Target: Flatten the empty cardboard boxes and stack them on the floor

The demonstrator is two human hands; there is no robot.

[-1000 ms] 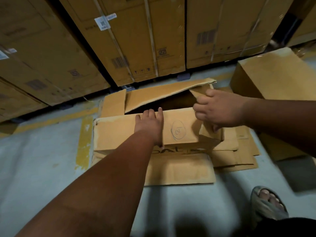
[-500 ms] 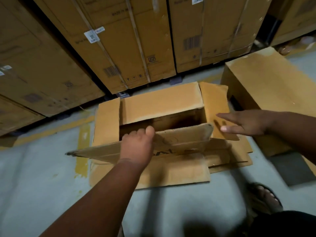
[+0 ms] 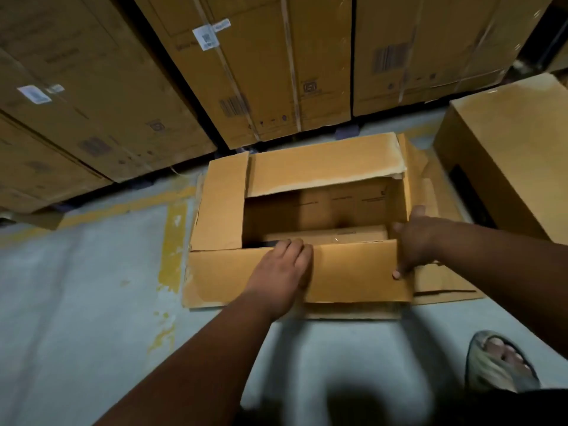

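A: Where was the open box [image 3: 322, 192]?
B: On the floor [image 3: 76, 302], centre, atop flattened cardboard [image 3: 442, 281].
A: Handling?
B: Light, stiff, creasing at folds; likely best taken by the flaps.
A: Hands?
B: Left hand [image 3: 282, 272] curled over the six o'clock flap [image 3: 350, 272]; right hand [image 3: 412, 241] gripped the four o'clock corner.

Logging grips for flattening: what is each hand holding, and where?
Left hand grips the open brown cardboard box at its near flap's top edge; right hand grips the flap's right corner.
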